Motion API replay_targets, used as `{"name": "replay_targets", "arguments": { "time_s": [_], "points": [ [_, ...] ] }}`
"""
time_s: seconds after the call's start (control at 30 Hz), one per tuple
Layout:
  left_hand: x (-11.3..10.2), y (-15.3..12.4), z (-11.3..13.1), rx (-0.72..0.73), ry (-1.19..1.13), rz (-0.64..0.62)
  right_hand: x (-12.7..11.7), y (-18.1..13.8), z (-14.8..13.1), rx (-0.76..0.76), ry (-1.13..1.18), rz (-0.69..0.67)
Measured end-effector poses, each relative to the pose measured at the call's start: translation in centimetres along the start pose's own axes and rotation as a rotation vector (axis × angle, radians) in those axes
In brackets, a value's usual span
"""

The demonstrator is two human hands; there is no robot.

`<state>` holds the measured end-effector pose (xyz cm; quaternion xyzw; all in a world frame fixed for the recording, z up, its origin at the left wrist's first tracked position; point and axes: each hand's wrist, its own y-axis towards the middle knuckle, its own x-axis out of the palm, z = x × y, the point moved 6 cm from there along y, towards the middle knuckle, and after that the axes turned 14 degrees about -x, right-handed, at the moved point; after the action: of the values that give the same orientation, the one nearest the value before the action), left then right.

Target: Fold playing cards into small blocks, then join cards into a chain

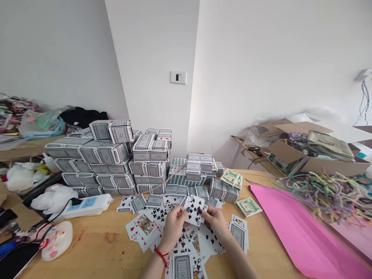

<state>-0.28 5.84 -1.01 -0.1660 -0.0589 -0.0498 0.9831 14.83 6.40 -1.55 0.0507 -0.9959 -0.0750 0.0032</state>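
A nine of spades playing card (pixel 193 209) is held face up between my two hands, above loose cards. My left hand (pixel 176 221) pinches its left edge, thumb on the face. On the other side, my right hand (pixel 214 217) grips the right edge; a ten card peeks out there, partly hidden. Under my hands, face-up cards such as a jack (pixel 145 224) and a king (pixel 195 241) spread over the table. A face-down card (pixel 182 266) lies nearest me. More cards (pixel 238 234) sit right of my right hand.
Stacked bundles of grey-backed cards (pixel 104 153) rise at the back left, with lower stacks (pixel 199 164) behind my hands. Green decks (pixel 248 207) lie to the right. A power strip (pixel 87 205) is on the left; pink paper (pixel 293 228) and tangled yarn (pixel 322 193) are on the right.
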Motion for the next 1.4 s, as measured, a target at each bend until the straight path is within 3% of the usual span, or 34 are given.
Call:
{"name": "replay_targets", "arguments": {
  "time_s": [0.5,0.7,0.8,1.13,1.4],
  "points": [
    [-0.3,-0.5,0.5,0.026,0.096,0.064,0.2,-0.2,-0.9,-0.016,-0.013,-0.016],
    [0.7,-0.7,0.0,-0.118,0.142,-0.093,-0.8,0.1,-0.2,0.01,0.008,0.116],
    [0.8,-0.7,0.3,-0.101,0.087,-0.142,-0.8,0.2,-0.1,0.009,0.017,0.112],
    [-0.5,0.2,0.1,-0.071,-0.022,0.027,0.3,0.0,-0.6,0.03,0.004,-0.043],
    [-0.2,-0.4,0.7,-0.041,0.068,-0.015,-0.1,-0.1,-0.7,0.024,-0.047,-0.031]
  ]
}}
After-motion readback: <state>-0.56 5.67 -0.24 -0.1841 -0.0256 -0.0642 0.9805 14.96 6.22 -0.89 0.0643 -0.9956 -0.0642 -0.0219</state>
